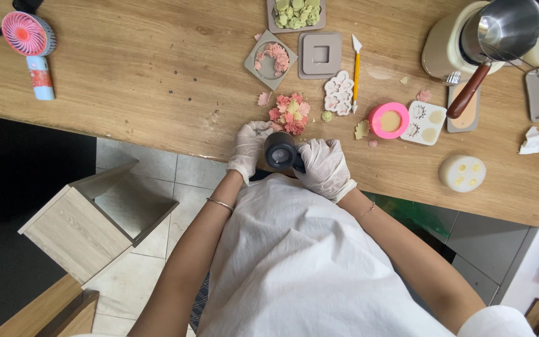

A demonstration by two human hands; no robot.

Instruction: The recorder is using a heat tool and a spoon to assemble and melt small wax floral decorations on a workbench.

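1. Far left of the long wooden table (126, 75): a pink round handheld fan with a pale blue patterned handle (31, 47), lying well apart from the work.
2. Below the table edge, left: a light wood open-sided box stool (88, 218) on the tiled floor.
3. Left hand (247, 146), in a white disposable glove, fingers curled against the left side of a small dark cylindrical cup (280, 150). The cup sits at the near table edge, between both hands, close to the white-clad body.
4. Just beyond the cup: a cluster of pink and red moulded flowers (290, 113). Further back, a grey square tray of pink petals (271, 59), a grey square mould (319, 55) and a tray of green pieces (296, 14), cut off at the top.
5. Right hand (324, 167), gloved white, wraps the cup's right side; its fingers hide that side, so the grip itself is hard to read.
6. Right of the flowers: white flower-shaped silicone mould (339, 92), yellow-handled craft knife (356, 67), pink round mould (388, 120), white square mould (425, 122).
7. Far right: steel pot with a brown handle (500, 31) on a cream base, white round mould (462, 173), crumpled tissue (536, 141). The cup's contents cannot be made out.
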